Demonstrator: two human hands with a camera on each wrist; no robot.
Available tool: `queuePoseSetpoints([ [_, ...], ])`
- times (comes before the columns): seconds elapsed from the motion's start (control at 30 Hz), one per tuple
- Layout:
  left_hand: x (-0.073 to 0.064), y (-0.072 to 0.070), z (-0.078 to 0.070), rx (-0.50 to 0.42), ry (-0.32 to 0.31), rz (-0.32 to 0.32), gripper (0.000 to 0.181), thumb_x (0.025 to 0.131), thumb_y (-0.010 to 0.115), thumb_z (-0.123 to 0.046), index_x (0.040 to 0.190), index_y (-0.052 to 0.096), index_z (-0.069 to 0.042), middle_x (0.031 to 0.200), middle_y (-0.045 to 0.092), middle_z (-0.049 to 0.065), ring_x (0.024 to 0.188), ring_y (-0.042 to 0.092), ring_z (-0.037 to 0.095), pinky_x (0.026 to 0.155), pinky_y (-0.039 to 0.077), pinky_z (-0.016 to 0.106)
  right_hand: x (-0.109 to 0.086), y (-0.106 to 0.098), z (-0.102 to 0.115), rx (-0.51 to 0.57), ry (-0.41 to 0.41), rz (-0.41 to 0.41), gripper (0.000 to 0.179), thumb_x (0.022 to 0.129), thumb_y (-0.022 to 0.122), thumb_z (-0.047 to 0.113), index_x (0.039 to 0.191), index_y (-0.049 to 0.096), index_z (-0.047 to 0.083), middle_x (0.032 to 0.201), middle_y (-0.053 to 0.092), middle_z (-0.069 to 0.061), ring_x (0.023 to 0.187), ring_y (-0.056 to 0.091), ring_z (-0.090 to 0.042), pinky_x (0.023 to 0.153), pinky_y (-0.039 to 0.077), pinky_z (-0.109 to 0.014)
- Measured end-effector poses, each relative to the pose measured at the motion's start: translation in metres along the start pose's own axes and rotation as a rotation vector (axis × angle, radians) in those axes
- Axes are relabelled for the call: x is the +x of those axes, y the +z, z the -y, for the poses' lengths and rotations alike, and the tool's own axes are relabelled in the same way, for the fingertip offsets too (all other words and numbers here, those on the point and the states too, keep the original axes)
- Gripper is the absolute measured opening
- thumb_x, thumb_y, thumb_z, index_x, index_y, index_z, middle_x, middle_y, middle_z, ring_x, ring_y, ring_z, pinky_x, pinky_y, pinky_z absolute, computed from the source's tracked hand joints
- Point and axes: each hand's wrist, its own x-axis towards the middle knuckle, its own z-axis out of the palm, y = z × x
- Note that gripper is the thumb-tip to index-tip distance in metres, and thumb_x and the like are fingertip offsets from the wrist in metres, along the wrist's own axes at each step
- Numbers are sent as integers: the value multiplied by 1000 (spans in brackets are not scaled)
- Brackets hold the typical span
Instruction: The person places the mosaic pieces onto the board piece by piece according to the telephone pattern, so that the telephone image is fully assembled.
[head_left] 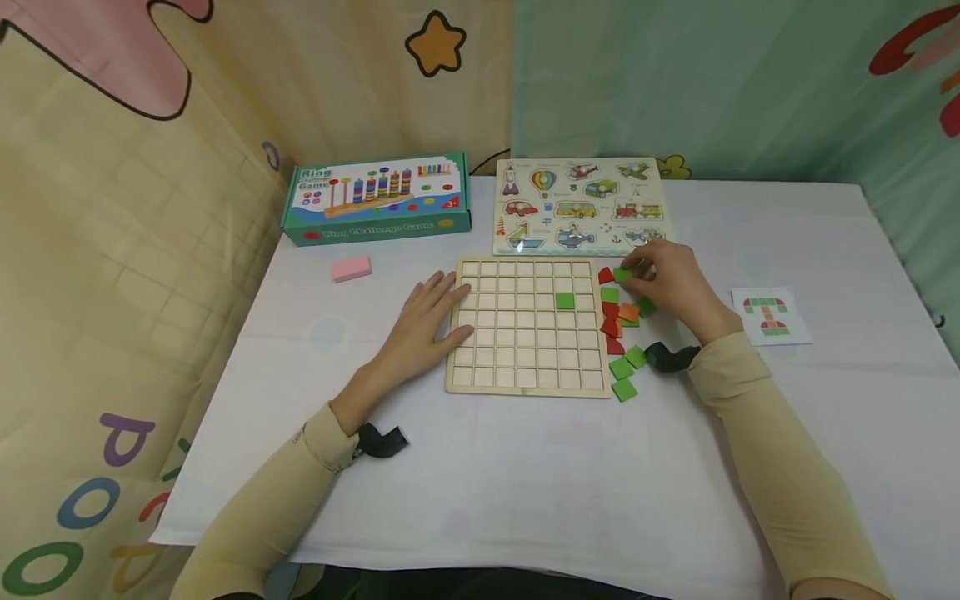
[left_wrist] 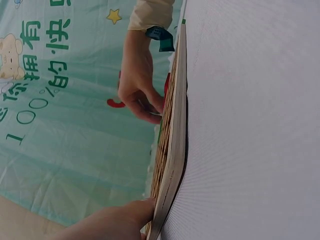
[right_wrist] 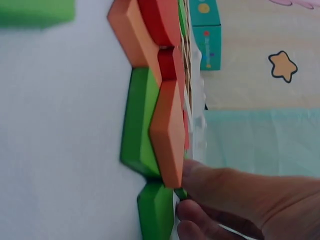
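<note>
A wooden grid board (head_left: 525,391) lies on the white table, with one green square tile (head_left: 565,301) set in a cell toward its upper right. My left hand (head_left: 423,321) rests on the board's left edge, fingers spread; its thumb shows against the edge in the left wrist view. At the board's upper right corner, my right hand (head_left: 671,279) pinches a green tile (head_left: 622,273) between thumb and fingers. Below that hand lie loose pieces: an orange tile (right_wrist: 170,132), red curved pieces (head_left: 615,345) and several green tiles (head_left: 624,389) along the board's right side.
A pattern card (head_left: 771,317) lies to the right. Behind the board is a vehicle picture puzzle (head_left: 577,200), with a green ring game box (head_left: 378,200) to its left. A pink block (head_left: 351,268) sits in front of the box.
</note>
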Motion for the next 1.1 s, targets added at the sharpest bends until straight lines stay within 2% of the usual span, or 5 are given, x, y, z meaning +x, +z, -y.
queuePoseSetpoints([
  [0.2, 0, -1, 0, 6, -4, 3, 69, 104, 63, -42, 162, 42, -11, 174, 27, 14, 164, 14, 33, 134, 5, 52, 0, -4, 0, -35, 3, 16, 26, 91, 82, 13, 111, 74, -2, 104, 72, -21, 92, 66, -34, 80, 55, -49],
  [0.33, 1, -3, -2, 4, 1, 0, 68, 105, 63, -42, 162, 42, -10, 174, 27, 15, 164, 14, 34, 134, 6, 53, 2, -5, 8, -16, -44, 2, 24, 91, 82, 14, 109, 75, -1, 102, 74, -21, 91, 69, -33, 80, 57, -50],
  [0.73, -1, 0, -2, -7, 3, 2, 69, 104, 64, -42, 161, 43, -10, 173, 27, 16, 164, 15, 35, 134, 6, 54, 37, 33, 96, 59, -303, 98, 24, 90, 86, 21, 104, 77, 4, 96, 76, -10, 86, 69, -25, 79, 57, -43],
  [0.93, -2, 0, 0, 1, 11, -8, 68, 105, 63, -43, 161, 43, -10, 173, 28, 16, 163, 16, 36, 133, 8, 56, 51, 55, 123, 48, -323, 128, 19, 91, 84, 19, 102, 77, 5, 94, 76, -8, 85, 68, -22, 81, 57, -39],
  [1.1, 0, -1, 1, 3, 15, -10, 68, 105, 63, -43, 161, 43, -11, 173, 28, 15, 164, 16, 36, 133, 8, 56, 53, 68, 138, 43, -330, 171, 22, 91, 83, 19, 105, 77, 3, 99, 76, -10, 91, 68, -24, 87, 58, -40],
])
